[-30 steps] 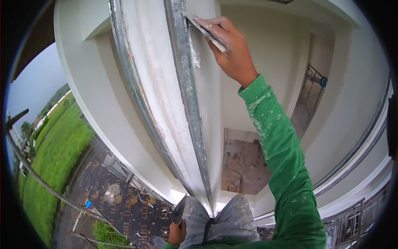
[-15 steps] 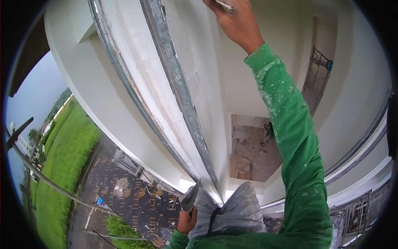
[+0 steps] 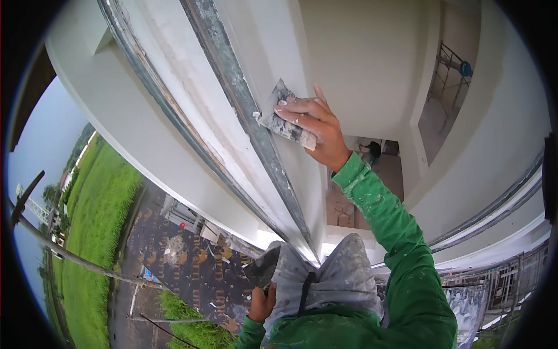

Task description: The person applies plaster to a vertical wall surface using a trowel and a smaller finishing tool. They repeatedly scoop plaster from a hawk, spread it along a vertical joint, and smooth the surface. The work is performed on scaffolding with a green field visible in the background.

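My right hand (image 3: 314, 128) grips a putty-smeared flat scraper (image 3: 290, 128), its blade against the white wall edge (image 3: 253, 46) beside a weathered grey metal strip (image 3: 216, 67). A second metal track (image 3: 160, 100) runs parallel on the left, with a rough white band (image 3: 175, 70) between them. Low in the view, my left hand (image 3: 261, 302) holds a dark triangular-looking trowel (image 3: 261, 267) by its handle, beside my grey, dust-marked trouser legs (image 3: 349, 273).
An opening shows a dusty floor (image 3: 343, 198) and a dark figure, seemingly a person (image 3: 372, 150). Scaffolding (image 3: 453, 64) stands in another opening. Left are a metal pipe (image 3: 87, 259), grass (image 3: 99, 209) and a dark patterned platform (image 3: 186, 262). A railing (image 3: 511, 279) lies right.
My right hand with the scraper went up out of the top of the view and has come back down lower along the strip. My left hand has moved slightly rightward in view.
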